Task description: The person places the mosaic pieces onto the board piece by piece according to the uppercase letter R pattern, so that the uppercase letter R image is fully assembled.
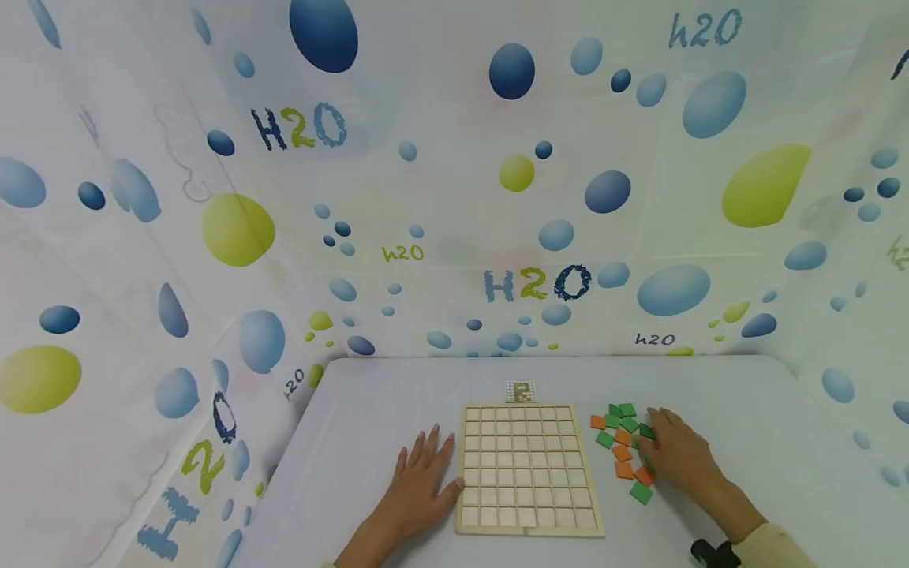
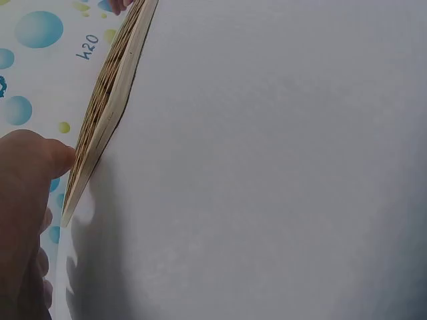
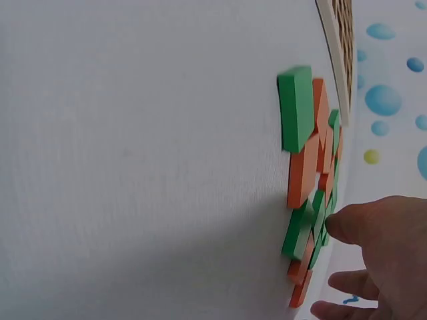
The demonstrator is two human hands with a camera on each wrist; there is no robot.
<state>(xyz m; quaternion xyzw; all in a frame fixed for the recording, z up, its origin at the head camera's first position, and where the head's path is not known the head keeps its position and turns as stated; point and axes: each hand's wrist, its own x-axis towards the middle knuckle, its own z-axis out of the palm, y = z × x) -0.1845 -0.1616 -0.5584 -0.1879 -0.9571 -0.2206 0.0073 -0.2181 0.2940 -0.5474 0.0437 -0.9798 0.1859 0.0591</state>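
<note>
A pale wooden grid board (image 1: pixel 529 532) with square compartments lies on the white table. My left hand (image 1: pixel 419 497) rests flat at its left side, fingers spread, the thumb right at the board's edge; the left wrist view shows that thumb (image 2: pixel 30 163) against the rim. To the board's right is a loose cluster of square tiles, some green (image 1: pixel 641 493) and some orange (image 1: pixel 623 470). Over the cluster's right side reaches my right hand (image 1: pixel 678 454), thumb and fingers apart around a green tile (image 1: pixel 646 431). The right wrist view has the thumb (image 3: pixel 357 220) close over green tiles, the other fingers loosely bent.
A small card (image 1: pixel 521 391) with a coloured grid pattern lies just behind the board. White cloth with blue and green spots and H2O lettering hangs behind the table (image 1: pixel 398 386) and at its sides. Something black (image 1: pixel 713 554) is at the right wrist.
</note>
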